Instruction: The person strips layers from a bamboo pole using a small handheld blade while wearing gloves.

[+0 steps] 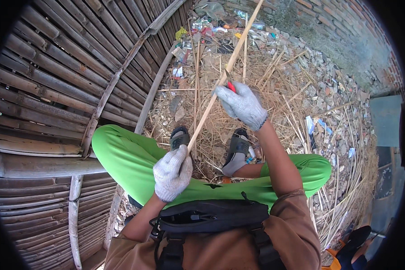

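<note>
Here the left hand (172, 173) is clenched around the lower end of a long bamboo strip (216, 87), while the right hand (241, 104) grips a red-handled knife (230, 85) against its middle. Shavings litter the ground (274, 76), so trimming looks well underway, the upper length apparently remaining.

bamboo wall (54, 90) left, straw litter (274, 90) ahead, brick wall (346, 31) behind

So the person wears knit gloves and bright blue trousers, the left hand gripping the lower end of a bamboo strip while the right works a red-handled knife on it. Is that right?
Not quite: the trousers are bright green, not blue, as the head view shows. The rest holds: the gloved left hand grips the lower end of the bamboo strip, and the gloved right hand works a red-handled knife on it.
</note>
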Available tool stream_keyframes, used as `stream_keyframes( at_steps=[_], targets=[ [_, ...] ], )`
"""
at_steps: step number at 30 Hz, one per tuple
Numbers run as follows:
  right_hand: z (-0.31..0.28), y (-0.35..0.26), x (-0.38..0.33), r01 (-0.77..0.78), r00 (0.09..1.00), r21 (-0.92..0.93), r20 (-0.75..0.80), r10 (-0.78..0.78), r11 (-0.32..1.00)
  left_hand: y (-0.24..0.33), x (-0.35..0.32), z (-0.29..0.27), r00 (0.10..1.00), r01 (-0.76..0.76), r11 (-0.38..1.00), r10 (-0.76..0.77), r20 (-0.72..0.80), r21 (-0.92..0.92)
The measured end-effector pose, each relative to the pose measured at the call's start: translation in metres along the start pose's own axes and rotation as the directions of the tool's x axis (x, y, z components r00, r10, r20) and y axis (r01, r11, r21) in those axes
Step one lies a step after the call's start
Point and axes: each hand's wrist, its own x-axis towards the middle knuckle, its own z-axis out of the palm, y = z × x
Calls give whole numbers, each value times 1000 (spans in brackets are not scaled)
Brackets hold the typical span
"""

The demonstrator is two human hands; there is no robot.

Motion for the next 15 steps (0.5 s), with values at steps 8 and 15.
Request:
stream_keyframes(
  at_steps=[8, 15],
  targets=[
    [-15, -56, -32, 170, 985, -328, 23, -172, 929, 7, 11, -39, 944, 274, 911, -195, 266, -308],
    [-20, -71, -39, 230, 970, -287, -9, -243, 930, 10, 15, -46, 793, 608, 474, -314, 523, -637]
  ],
)
